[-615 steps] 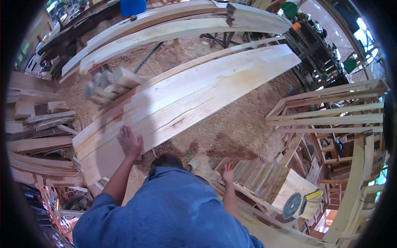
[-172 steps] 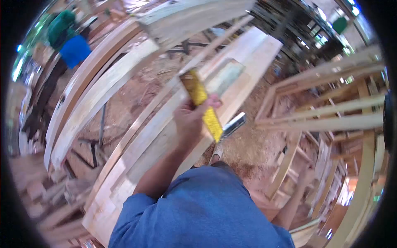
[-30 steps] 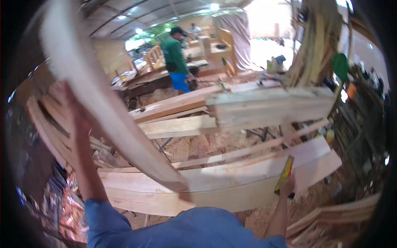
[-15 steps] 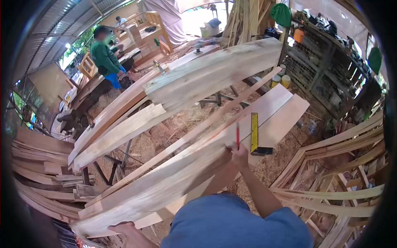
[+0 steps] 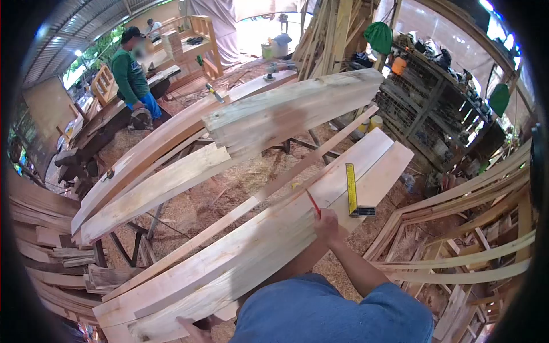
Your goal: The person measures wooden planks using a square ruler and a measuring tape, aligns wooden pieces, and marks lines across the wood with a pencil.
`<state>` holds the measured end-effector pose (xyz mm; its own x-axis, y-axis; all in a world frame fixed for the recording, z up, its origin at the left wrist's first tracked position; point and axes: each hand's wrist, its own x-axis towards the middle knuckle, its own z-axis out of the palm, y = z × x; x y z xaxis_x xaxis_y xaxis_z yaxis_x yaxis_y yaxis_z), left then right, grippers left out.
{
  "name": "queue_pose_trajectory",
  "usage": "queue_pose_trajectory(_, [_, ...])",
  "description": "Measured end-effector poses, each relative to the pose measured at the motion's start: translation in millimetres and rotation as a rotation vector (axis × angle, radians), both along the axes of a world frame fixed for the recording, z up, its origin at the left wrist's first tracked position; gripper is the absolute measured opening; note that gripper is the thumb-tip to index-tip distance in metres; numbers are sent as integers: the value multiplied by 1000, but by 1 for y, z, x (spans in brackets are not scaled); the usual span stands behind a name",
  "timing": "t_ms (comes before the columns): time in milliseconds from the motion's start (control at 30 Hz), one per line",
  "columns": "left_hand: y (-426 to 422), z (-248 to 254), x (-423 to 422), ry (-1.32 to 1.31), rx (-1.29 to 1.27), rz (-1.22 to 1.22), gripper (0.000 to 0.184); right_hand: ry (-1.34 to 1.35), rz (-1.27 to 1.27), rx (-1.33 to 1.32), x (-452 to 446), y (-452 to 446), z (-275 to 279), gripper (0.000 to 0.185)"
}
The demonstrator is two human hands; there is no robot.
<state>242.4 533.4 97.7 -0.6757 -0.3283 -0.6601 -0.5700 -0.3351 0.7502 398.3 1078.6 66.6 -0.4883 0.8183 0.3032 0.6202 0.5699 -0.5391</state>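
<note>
My right hand (image 5: 326, 224) is closed around a red pencil (image 5: 313, 201), resting at the near edge of a wide pale wooden plank (image 5: 246, 280). At the lower left, my left hand (image 5: 197, 329) grips the same plank's near edge near its left end; its thumb lies on top and the other fingers are hidden. The plank lies over another board (image 5: 397, 166) that shows past it on the right. A try square (image 5: 351, 191) with a yellow blade and dark stock lies across the boards, just right of the pencil.
A long thin strip (image 5: 229, 220) runs beyond the planks. Thick boards (image 5: 297, 108) rest on trestles further off, with a hammer (image 5: 214, 93) there. A co-worker (image 5: 130, 74) in green stands at the back left. Stacked lumber (image 5: 469, 206) curves along the right.
The near plank has slid to the right over the board beneath, with my left hand moving along with it. The pencil now tilts leftward instead of upright. The co-worker has turned and shifted posture.
</note>
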Motion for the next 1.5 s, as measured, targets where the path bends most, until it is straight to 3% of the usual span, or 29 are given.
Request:
queue_pose_trajectory(67, [4, 42, -24, -191, -323, -391, 56, -51, -16, 64, 6, -6, 3, 18])
queue_pose_trajectory(133, [-29, 36, -62, -395, -894, -969, 51, -38, -15, 128, 9, -13, -1, 18])
queue_pose_trajectory(200, [5, 81, -89, 73, -1011, -887, 63, 28, -4, 256, 1, -16, -7, 15])
queue_pose_trajectory(300, [38, 65, -139, 491, -1041, -848, 61, 2, -18, 211, 10, -25, -20, 15])
queue_pose_trajectory(400, [112, 47, -147, 736, -1000, -859, 58, 37, -78, 403, 11, -33, -21, 12])
queue_pose_trajectory(467, [156, 30, -145, 751, -769, -1122, 43, 51, -85, 432, 13, -53, 21, 14])
queue_pose_trajectory(500, [172, -8, -145, 903, -483, -1125, 38, 76, -91, 316, 19, -62, 21, 16])
queue_pose_trajectory(567, [224, 32, -92, 870, -609, -1372, 32, 124, -94, 77, 34, -97, 12, 20])
queue_pose_trajectory(633, [256, 31, -59, 817, -570, -1623, 32, 26, -189, -461, 50, -134, 29, 20])
queue_pose_trajectory(667, [269, 35, -37, 935, -418, -1628, 31, 79, -176, -481, 59, -149, 28, 17])
queue_pose_trajectory(733, [290, 44, -12, 884, -501, -1842, 22, 181, -123, -512, 74, -175, 21, 20])
queue_pose_trajectory(833, [309, 16, 7, 1235, -430, -1896, 25, 445, -161, -382, 77, -196, 8, 33])
queue_pose_trajectory(933, [329, 25, 34, 1648, -720, -1826, 50, 419, -74, -497, 92, -176, 22, 44])
queue_pose_trajectory(967, [335, 18, 37, 1509, -691, -1972, 64, 414, -39, -489, 95, -160, 19, 45])
queue_pose_trajectory(1067, [358, 20, 56, 1550, -808, -1995, 63, 365, 21, -499, 105, -109, 10, 48])
queue_pose_trajectory(1133, [377, -28, 64, 1628, -902, -1901, 62, 292, 22, -529, 102, -78, 9, 50])
queue_pose_trajectory(1167, [377, -43, 60, 1638, -978, -1845, 62, 450, 165, -574, 102, -58, -2, 51])
queue_pose_trajectory(1233, [382, -31, 68, 1515, -977, -1877, 60, 568, 285, -780, 101, -26, 11, 55])
queue_pose_trajectory(1300, [383, -58, 69, 1592, -926, -1721, 63, 536, 341, -870, 94, -3, 35, 57])
queue_pose_trajectory(1367, [380, -47, 70, 1429, -1042, -1828, 72, 551, 502, -814, 91, 13, 25, 61])
queue_pose_trajectory(1467, [340, -25, 74, 1302, -1058, -1600, 81, 470, 668, -595, 83, 26, 5, 71])
queue_pose_trajectory(1500, [320, -35, 68, 1139, -1182, -1635, 89, 411, 638, -563, 71, 21, 9, 67])
